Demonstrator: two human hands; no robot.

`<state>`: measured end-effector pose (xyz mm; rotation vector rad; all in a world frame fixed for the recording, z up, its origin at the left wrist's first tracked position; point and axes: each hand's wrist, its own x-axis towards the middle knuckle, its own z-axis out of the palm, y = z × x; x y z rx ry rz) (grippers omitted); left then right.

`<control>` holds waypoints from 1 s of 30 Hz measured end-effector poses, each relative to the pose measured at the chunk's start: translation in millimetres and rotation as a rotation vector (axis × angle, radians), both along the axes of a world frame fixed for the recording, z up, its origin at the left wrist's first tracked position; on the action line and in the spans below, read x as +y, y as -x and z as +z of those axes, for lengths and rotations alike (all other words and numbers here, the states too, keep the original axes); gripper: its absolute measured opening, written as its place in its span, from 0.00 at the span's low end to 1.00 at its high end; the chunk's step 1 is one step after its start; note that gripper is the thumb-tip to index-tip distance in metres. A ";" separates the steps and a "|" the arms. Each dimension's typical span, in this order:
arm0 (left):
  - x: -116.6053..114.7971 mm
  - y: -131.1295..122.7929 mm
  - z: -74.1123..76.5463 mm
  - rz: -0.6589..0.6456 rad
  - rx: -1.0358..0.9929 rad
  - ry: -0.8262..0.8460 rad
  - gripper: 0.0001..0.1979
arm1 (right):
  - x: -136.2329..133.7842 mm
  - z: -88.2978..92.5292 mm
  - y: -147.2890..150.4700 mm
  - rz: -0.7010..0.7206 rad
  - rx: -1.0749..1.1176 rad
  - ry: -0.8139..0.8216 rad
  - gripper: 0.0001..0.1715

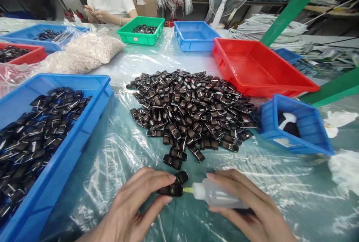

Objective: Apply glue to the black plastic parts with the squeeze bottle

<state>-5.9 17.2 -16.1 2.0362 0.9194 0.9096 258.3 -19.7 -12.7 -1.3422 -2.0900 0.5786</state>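
Note:
My left hand (140, 197) pinches a small glossy black casing (172, 189) between thumb and fingers, just above the table. Right behind it lies another such casing (182, 177). My right hand (241, 197) is wrapped round a translucent squeeze bottle (221, 194) with a white cap, lying on its side. The bottle's thin yellowish nozzle (188, 189) points left, and its tip is at the right end of the held casing; whether they touch I cannot tell. Beyond both hands rises a heap of black and brown casings (190, 111), with a few loose ones at its near edge.
A blue tray (92, 122) of black casings stands at left. On the right are a small blue bin (297, 122) holding black and white items, a red tray (252, 62) and a green post (294, 6). A green tray (140, 38) stands far back, where a person sits.

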 end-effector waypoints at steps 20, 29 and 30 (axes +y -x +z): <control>-0.8 1.7 1.6 -0.012 0.054 0.006 0.13 | -0.3 -6.9 1.8 -0.013 0.041 0.018 0.26; -1.8 2.2 1.7 0.356 0.058 0.185 0.19 | 4.7 -0.7 1.4 -0.164 -0.022 -0.073 0.17; -1.1 1.2 2.6 0.384 0.061 0.215 0.18 | 4.9 -1.7 0.5 -0.203 0.002 -0.067 0.16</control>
